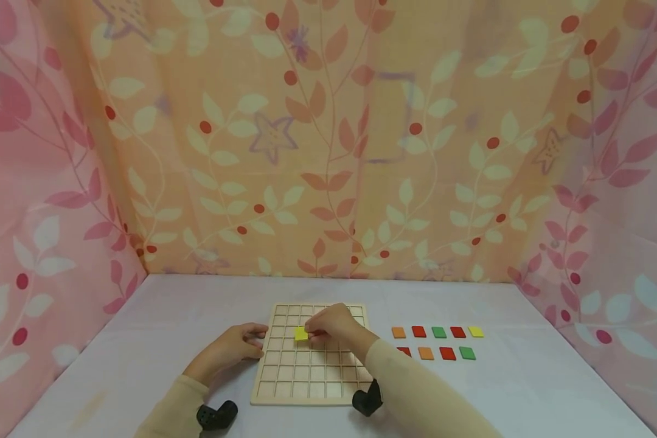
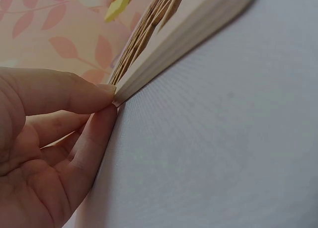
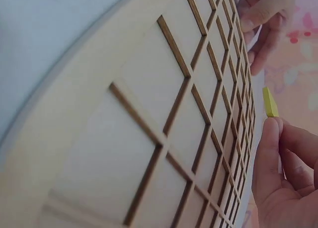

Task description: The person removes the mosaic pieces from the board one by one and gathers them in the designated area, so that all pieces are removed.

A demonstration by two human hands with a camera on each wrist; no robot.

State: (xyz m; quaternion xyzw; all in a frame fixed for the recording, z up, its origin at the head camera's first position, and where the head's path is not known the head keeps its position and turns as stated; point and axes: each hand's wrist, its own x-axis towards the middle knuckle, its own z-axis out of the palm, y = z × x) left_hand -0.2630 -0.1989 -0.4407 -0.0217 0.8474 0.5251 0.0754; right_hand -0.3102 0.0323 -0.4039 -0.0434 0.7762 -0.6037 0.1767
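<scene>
A pale wooden board with a grid of square cells lies flat on the table. Above its upper middle, my right hand pinches a small yellow square tile between thumb and fingertips. In the right wrist view that yellow tile stands out beyond the fingertips, tilted and apart from the grid. My left hand is at the board's left edge, thumb and index finger spread along it. Seen from the left wrist, its fingertips touch the board's side.
Two rows of square tiles lie right of the board, among them an orange tile, a red tile, a green tile and another yellow tile. My right sleeve partly covers one red tile. A patterned curtain stands behind.
</scene>
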